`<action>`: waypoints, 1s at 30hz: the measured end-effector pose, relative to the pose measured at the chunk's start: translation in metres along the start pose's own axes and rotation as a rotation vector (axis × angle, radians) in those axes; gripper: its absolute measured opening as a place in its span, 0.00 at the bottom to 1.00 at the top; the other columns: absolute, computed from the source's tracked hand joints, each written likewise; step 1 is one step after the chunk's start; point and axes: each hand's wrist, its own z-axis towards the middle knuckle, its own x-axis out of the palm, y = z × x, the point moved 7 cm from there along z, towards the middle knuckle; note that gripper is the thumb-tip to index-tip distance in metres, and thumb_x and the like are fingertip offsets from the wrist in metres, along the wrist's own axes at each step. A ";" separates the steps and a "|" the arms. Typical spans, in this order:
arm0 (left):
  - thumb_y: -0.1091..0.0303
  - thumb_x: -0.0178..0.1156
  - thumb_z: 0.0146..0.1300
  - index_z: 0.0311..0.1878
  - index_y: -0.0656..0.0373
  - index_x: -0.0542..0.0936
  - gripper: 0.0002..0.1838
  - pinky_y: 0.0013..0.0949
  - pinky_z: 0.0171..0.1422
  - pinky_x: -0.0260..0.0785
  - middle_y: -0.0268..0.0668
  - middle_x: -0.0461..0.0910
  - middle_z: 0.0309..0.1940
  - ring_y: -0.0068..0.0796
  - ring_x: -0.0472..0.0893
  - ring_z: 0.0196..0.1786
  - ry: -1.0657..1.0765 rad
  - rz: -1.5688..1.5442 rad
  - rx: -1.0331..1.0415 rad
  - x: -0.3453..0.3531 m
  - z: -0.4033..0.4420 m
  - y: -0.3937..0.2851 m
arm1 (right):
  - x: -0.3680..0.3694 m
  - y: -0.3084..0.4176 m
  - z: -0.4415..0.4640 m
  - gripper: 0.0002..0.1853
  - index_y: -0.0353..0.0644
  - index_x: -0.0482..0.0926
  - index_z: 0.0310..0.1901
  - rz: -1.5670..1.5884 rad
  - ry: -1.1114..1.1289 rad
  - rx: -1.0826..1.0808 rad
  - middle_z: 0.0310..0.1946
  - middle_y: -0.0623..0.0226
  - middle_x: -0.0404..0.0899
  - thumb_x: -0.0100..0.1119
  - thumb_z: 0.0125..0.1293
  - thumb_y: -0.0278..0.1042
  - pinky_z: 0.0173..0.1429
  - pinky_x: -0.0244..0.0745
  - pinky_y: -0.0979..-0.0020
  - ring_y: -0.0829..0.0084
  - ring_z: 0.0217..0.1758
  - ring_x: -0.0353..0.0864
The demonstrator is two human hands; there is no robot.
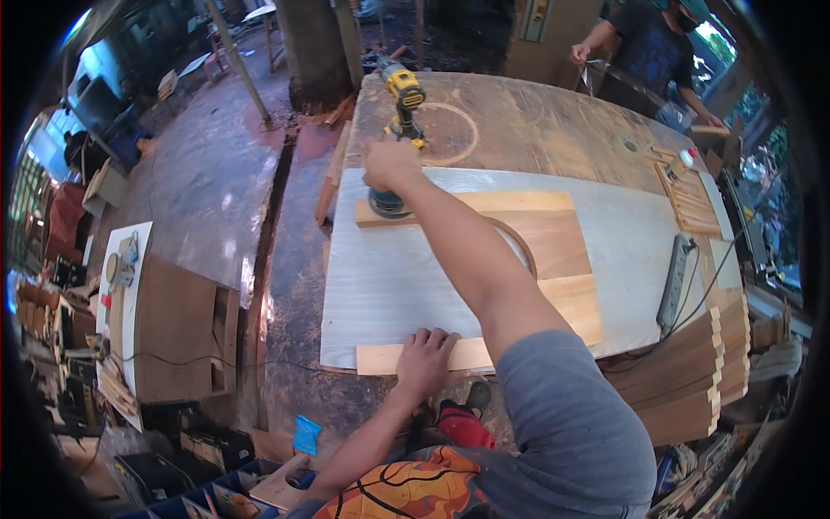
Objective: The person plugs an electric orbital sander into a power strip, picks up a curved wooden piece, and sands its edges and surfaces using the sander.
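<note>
My right hand [393,164] reaches to the far left of the worktable and is wrapped over the top of a round power sander [389,206]. The sander sits on the left end of the far arm of a pale wooden panel [562,251]. This panel has two arms and a curved inner edge, partly hidden behind my right forearm. At the near edge, my left hand [425,359] lies with fingers spread on the panel's near arm [379,360]. A whitish board [389,285] lies under the panel.
A yellow cordless drill [404,95] stands beyond my right hand. A power strip [676,281] with cables, a slatted wooden piece [687,199] and stacked boards [674,389] are at right. Another person [648,52] works at the table's far right corner.
</note>
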 end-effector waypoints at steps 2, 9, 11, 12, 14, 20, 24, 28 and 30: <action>0.37 0.79 0.50 0.64 0.51 0.82 0.42 0.47 0.62 0.69 0.36 0.80 0.53 0.43 0.78 0.58 0.002 -0.003 -0.004 0.000 0.001 0.002 | -0.007 -0.009 -0.003 0.29 0.49 0.79 0.70 -0.019 0.015 -0.008 0.62 0.51 0.85 0.66 0.66 0.38 0.68 0.81 0.54 0.52 0.70 0.82; 0.42 0.81 0.49 0.64 0.49 0.83 0.40 0.47 0.65 0.69 0.37 0.81 0.52 0.42 0.78 0.59 0.087 -0.008 -0.046 -0.005 0.004 -0.008 | -0.036 -0.129 -0.040 0.27 0.49 0.78 0.69 -0.023 -0.071 0.230 0.62 0.53 0.87 0.63 0.68 0.37 0.68 0.81 0.52 0.48 0.68 0.84; 0.43 0.82 0.48 0.64 0.48 0.83 0.40 0.47 0.66 0.68 0.36 0.81 0.53 0.42 0.78 0.59 0.038 0.000 -0.061 -0.004 0.003 -0.008 | -0.041 -0.169 -0.053 0.26 0.49 0.78 0.69 -0.035 -0.025 0.310 0.61 0.52 0.87 0.62 0.68 0.37 0.68 0.82 0.53 0.48 0.67 0.85; 0.41 0.83 0.46 0.63 0.49 0.84 0.41 0.47 0.65 0.68 0.36 0.81 0.53 0.41 0.78 0.59 0.029 -0.003 -0.062 -0.005 0.003 -0.008 | -0.046 -0.188 -0.061 0.26 0.49 0.78 0.69 -0.041 -0.025 0.327 0.61 0.52 0.87 0.62 0.68 0.37 0.68 0.82 0.53 0.48 0.67 0.85; 0.40 0.83 0.45 0.62 0.49 0.85 0.41 0.47 0.65 0.68 0.36 0.81 0.53 0.41 0.77 0.58 0.023 -0.017 -0.052 -0.008 0.004 -0.014 | -0.054 -0.219 -0.075 0.28 0.48 0.79 0.69 -0.011 -0.021 0.348 0.63 0.51 0.86 0.62 0.67 0.40 0.69 0.80 0.50 0.51 0.68 0.85; 0.38 0.83 0.44 0.58 0.51 0.86 0.41 0.48 0.64 0.69 0.36 0.80 0.52 0.42 0.77 0.57 0.016 0.025 -0.047 -0.011 0.012 -0.020 | -0.048 -0.290 -0.072 0.29 0.51 0.79 0.69 0.002 -0.019 0.311 0.63 0.51 0.86 0.63 0.65 0.39 0.68 0.81 0.51 0.52 0.66 0.86; 0.38 0.83 0.40 0.55 0.52 0.85 0.40 0.49 0.61 0.69 0.37 0.81 0.50 0.46 0.77 0.54 -0.013 0.028 -0.022 -0.009 0.011 -0.023 | -0.044 -0.280 -0.096 0.30 0.53 0.78 0.70 -0.009 0.060 0.238 0.63 0.51 0.85 0.64 0.64 0.39 0.67 0.81 0.51 0.51 0.65 0.86; 0.38 0.83 0.40 0.54 0.53 0.85 0.40 0.50 0.60 0.69 0.37 0.81 0.49 0.45 0.77 0.53 -0.041 0.030 -0.012 -0.009 0.011 -0.024 | -0.048 -0.277 -0.144 0.28 0.53 0.78 0.65 -0.104 -0.015 0.148 0.61 0.51 0.83 0.67 0.62 0.42 0.65 0.82 0.49 0.49 0.65 0.84; 0.37 0.82 0.41 0.55 0.53 0.85 0.41 0.49 0.60 0.69 0.37 0.80 0.50 0.45 0.77 0.54 -0.043 0.037 -0.016 -0.008 0.013 -0.022 | -0.049 -0.278 -0.165 0.27 0.52 0.79 0.64 -0.111 -0.012 0.121 0.61 0.51 0.82 0.67 0.62 0.42 0.64 0.82 0.49 0.49 0.65 0.84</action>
